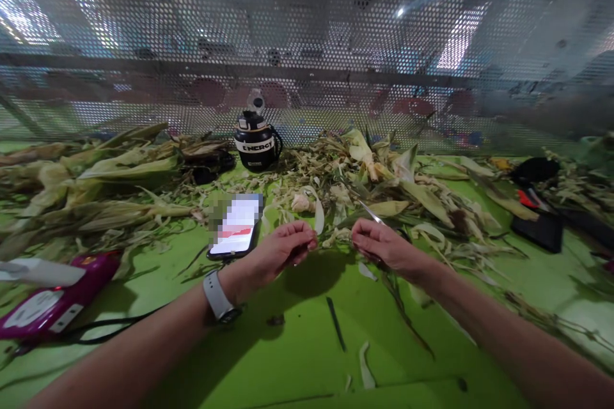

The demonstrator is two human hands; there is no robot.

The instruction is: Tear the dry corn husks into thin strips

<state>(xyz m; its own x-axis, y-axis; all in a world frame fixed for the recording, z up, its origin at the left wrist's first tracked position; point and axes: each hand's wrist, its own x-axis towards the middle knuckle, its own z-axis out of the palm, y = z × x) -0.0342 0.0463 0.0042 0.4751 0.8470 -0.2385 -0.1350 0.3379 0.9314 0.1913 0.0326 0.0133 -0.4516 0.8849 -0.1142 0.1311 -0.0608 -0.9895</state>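
My left hand (288, 246), with a pale watch (217, 294) on the wrist, is closed in a pinch over the green table (297, 358). Just behind its fingertips rises a whitish strip of husk (319, 214); whether the fingers hold it I cannot tell. Closed as well, my right hand (377, 243) has a thin shiny metal tool (369, 211) sticking out past its top; the tool's kind is hidden. Below that hand lies a dark, stalk-like strip (407, 319). A heap of dry corn husks (384, 179) and shreds spreads behind both hands.
A phone (236, 227) with a lit screen lies beside my left wrist. Behind it stands a black bottle (256, 147). At left are more husks (119, 172) and a purple power strip (62, 300) with a white plug. A perforated metal screen (307, 32) closes off the back.
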